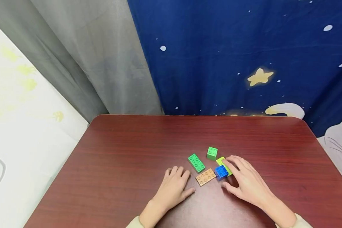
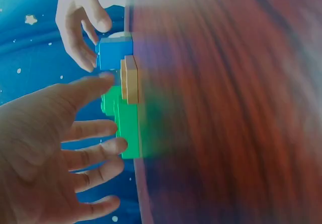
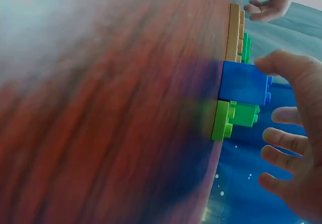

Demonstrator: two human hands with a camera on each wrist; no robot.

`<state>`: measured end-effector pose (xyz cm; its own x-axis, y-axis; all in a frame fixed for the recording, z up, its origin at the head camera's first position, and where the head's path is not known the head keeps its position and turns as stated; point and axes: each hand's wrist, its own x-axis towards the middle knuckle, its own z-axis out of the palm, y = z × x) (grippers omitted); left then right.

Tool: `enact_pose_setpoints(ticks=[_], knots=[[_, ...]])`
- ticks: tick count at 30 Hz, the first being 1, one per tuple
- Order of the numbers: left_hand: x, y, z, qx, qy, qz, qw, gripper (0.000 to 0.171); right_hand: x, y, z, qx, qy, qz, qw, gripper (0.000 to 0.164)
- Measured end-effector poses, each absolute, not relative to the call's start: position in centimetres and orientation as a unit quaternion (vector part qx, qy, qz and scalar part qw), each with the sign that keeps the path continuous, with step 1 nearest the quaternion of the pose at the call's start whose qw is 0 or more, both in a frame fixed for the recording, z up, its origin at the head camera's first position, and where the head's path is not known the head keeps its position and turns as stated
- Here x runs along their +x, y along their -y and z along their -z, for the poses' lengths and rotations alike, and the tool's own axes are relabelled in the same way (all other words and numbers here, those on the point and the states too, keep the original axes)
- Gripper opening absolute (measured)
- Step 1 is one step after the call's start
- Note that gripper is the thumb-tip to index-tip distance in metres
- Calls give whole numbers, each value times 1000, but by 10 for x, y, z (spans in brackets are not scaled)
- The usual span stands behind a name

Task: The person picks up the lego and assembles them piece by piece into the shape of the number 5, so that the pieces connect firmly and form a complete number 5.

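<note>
Several toy building bricks lie close together on the table. My right hand (image 1: 249, 180) is held around the blue brick (image 1: 221, 171), thumb on the near side and fingers over the lime green brick (image 1: 229, 171). In the right wrist view the fingers are spread, with no grip on the blue brick (image 3: 244, 83); whether the thumb touches it I cannot tell. My left hand (image 1: 172, 188) is spread left of the tan brick (image 1: 205, 177) and the long green brick (image 1: 196, 163), holding nothing. Behind them stands a taller square green brick (image 1: 212, 153).
The bricks stand on a dark red wood-grain table (image 1: 117, 164) with rounded far corners. A grey curtain (image 1: 102, 57) and a blue star-patterned curtain (image 1: 216, 57) hang behind its far edge. White fabric (image 1: 25, 110) lies along the left side.
</note>
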<state>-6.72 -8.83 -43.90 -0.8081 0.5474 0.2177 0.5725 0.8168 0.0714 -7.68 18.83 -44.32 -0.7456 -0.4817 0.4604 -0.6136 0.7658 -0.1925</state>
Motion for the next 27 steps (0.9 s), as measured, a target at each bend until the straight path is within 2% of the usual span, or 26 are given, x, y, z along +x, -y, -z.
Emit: enact_pose_setpoints(ticks=[4,12,18,21,27], knots=[[-67,81,438,-299,947,69,93,40,-82,-187,445,323,909,-174,199,62],[-68,66,439,-278,954,74,84,42,-86,-185,447,322,910,-191,180,41],[-71,59,444,-275,954,85,77,35,-80,-186,446,287,916,-236,150,41],[-73,59,446,-291,950,91,73,29,-76,-186,443,261,917,-259,152,43],[-78,63,447,-310,941,129,37,29,-69,-184,440,231,918,-281,157,41]])
